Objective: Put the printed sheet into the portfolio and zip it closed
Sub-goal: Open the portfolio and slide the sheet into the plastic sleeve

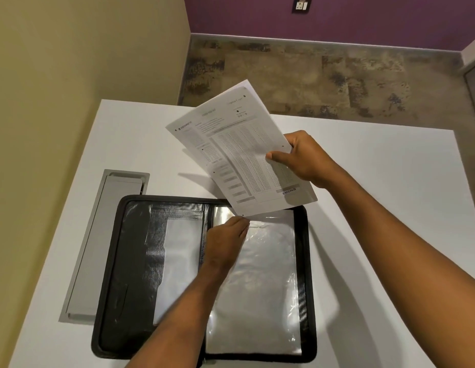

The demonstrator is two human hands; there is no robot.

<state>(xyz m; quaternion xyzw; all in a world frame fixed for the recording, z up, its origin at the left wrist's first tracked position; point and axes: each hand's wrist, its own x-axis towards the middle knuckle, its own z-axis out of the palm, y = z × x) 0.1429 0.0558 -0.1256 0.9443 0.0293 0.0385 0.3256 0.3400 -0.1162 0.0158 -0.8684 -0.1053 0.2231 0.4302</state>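
A black zip portfolio (130,261) lies open on the white table, with a clear plastic sleeve (265,282) on its right half. My right hand (302,158) pinches the printed sheet (231,144) by its right edge and holds it tilted above the portfolio's far edge. The sheet's near corner points down toward the sleeve's top. My left hand (225,243) rests on the sleeve near the spine, fingertips at the sleeve's top edge just under the sheet's corner. Whether those fingers grip the sleeve I cannot tell. The zip runs open around the rim.
A grey metal cable hatch (98,245) is set into the table (390,195) just left of the portfolio. A yellow wall stands at the left. Mottled floor and a purple wall lie beyond the table's far edge.
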